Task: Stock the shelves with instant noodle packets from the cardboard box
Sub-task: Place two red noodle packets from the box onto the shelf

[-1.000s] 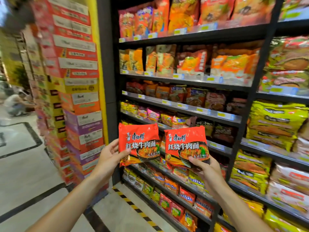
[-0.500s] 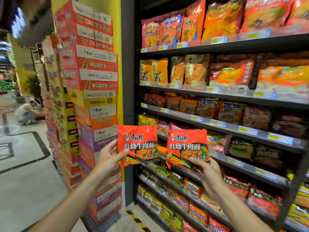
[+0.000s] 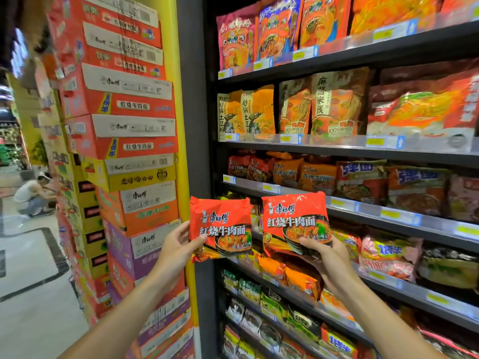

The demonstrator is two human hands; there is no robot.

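Note:
My left hand (image 3: 178, 248) grips a red instant noodle packet (image 3: 220, 225) by its lower left edge, thumb on the front. My right hand (image 3: 325, 260) holds a second, identical red noodle packet (image 3: 295, 221) from below, thumb on its lower front. Both packets stand upright, side by side, in front of the dark shelves (image 3: 363, 211), level with the third shelf from the top. The shelves are packed with other noodle packets. The cardboard box is out of view.
A tall stack of red, yellow and purple noodle cartons (image 3: 129, 151) stands against a yellow pillar (image 3: 181, 125) left of the shelf's dark upright (image 3: 199, 125). Far left, a person (image 3: 32, 194) crouches on the tiled floor (image 3: 28, 294).
The view has moved closer to the shelves and swung left. Both hands keep their packets, held at about the same height and side by side.

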